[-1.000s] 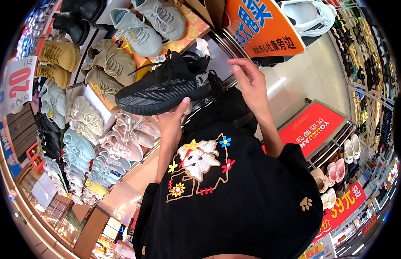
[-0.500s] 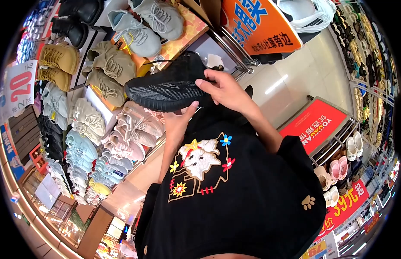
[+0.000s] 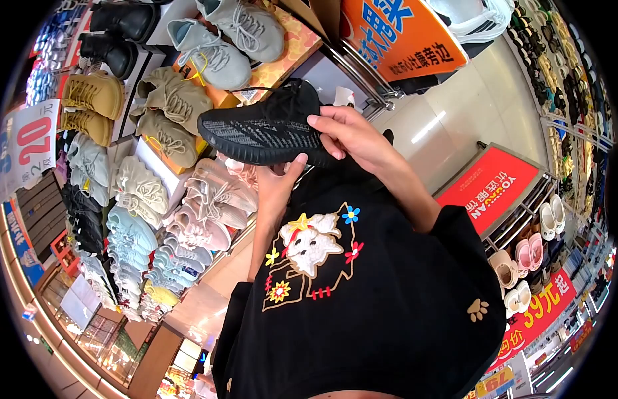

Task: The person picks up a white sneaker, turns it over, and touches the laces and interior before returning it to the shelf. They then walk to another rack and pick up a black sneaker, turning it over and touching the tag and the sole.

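A black sneaker [image 3: 262,130] with a grey-patterned knit side and a thick ribbed black sole is held up in front of my chest. Its toe points left, and its side faces me. From below, my left hand [image 3: 281,178] grips the sole, with the thumb up against its edge and the other fingers mostly hidden beneath. At the heel end, my right hand [image 3: 354,138] is closed on the shoe, thumb and fingertips against the back part of the upper.
Rows of shoes fill a display at left, including grey sneakers [image 3: 212,56], olive sneakers [image 3: 172,100] and pink sneakers [image 3: 212,193]. An orange sign [image 3: 408,40] stands beyond the metal rail [image 3: 362,73]. At right are a red sign [image 3: 488,189] and racks of footwear [image 3: 551,216].
The sneaker has tilted in my hands, its toe rising slightly and more of its patterned side and laces showing. Both hands stay on it. The whole view has shifted a little.
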`<state>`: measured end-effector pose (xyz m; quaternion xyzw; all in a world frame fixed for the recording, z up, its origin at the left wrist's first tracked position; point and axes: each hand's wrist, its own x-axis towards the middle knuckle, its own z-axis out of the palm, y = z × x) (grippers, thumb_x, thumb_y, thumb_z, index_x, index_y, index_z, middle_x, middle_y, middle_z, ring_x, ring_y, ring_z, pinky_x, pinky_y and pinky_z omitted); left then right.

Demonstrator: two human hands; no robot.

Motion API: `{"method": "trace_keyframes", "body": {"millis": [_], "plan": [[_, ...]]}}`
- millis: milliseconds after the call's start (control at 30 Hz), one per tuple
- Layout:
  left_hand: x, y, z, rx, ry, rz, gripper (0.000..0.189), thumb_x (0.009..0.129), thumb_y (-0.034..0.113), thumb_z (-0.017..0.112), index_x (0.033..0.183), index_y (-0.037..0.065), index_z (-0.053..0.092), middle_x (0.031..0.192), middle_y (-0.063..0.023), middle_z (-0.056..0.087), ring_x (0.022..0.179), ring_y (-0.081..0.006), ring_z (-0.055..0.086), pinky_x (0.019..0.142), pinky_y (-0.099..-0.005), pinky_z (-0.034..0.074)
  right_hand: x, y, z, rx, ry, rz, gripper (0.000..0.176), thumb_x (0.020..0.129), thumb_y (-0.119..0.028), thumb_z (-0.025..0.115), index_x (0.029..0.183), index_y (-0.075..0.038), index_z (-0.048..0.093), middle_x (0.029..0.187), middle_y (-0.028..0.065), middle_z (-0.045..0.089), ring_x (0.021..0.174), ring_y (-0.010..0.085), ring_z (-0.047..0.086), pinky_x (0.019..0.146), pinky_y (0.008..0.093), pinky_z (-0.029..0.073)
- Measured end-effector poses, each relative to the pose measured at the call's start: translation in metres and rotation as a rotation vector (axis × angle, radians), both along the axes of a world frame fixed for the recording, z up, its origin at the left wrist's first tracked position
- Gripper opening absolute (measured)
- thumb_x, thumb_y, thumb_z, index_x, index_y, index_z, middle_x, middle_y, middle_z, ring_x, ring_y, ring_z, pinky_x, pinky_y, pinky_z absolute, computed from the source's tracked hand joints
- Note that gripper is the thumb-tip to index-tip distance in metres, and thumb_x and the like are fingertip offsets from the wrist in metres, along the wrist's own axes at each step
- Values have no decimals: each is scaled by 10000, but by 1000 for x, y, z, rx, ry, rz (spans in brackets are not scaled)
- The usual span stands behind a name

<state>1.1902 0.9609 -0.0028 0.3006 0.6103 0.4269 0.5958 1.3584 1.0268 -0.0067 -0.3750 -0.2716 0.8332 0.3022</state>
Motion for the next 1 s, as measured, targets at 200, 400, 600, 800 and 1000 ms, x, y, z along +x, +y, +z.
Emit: {"method": "trace_keyframes", "body": {"millis": [200, 400, 600, 800, 1000], "plan": [[-5, -3, -14, 111, 115, -78, 356, 774, 44, 707, 1090, -38, 566, 1037, -75, 619, 956, -145, 578, 866, -280, 449, -3, -2, -4, 88, -122, 82, 251, 918, -288, 554, 796, -70, 527, 535, -20, 470, 461, 50, 459, 430, 188, 350], [-11, -4, -26, 362, 678, -271, 309, 778, 112, 710, 1053, 1, 624, 1062, -104, 639, 991, -200, 593, 901, -318, 435, 3, 1, 5, 34, -158, 36, 277, 918, -315, 552, 889, -43, 509, 574, 7, 501, 504, 87, 529, 444, 204, 406], [-38, -30, -46, 469, 907, -554, 416, 776, 135, 704, 1141, 6, 552, 1142, -123, 586, 1067, -231, 545, 944, -335, 401, 9, -2, -6, 138, -7, -24, 319, 875, -368, 617, 881, -57, 552, 563, -22, 475, 445, 53, 461, 416, 197, 355], [-57, -60, -69, 423, 890, -694, 526, 774, 158, 698, 1230, 11, 479, 1223, -143, 533, 1142, -263, 497, 986, -352, 368, 13, 4, -6, 14, 53, 4, 312, 891, -370, 596, 813, -71, 555, 618, -37, 475, 449, 49, 403, 415, 196, 305], [-43, -31, -69, 477, 867, -651, 638, 772, 181, 692, 1318, 16, 407, 1303, -162, 480, 1217, -294, 449, 1028, -370, 334, 12, 1, -13, -41, 95, -83, 336, 901, -392, 570, 837, -62, 572, 660, -20, 512, 462, 56, 399, 419, 204, 291]]}}
